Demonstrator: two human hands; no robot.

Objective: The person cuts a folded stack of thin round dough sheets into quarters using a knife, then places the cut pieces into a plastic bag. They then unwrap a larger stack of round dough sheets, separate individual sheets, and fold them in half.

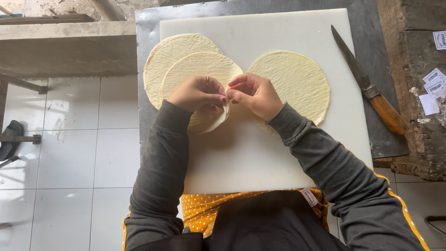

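Observation:
Thin pale round dough wrappers lie on a white cutting board (288,32). A stack of wrappers (193,65) sits at the board's left, a single wrapper (297,79) at the right. My left hand (197,93) and my right hand (255,95) meet over the right edge of the stack, fingertips pinching the edge of the top wrapper together. Part of that wrapper is hidden under my left hand.
A long knife (367,83) with a wooden handle lies on the metal tabletop (148,32) right of the board. Paper labels (434,88) rest on a rough wooden surface at the far right. White floor tiles (69,153) show on the left.

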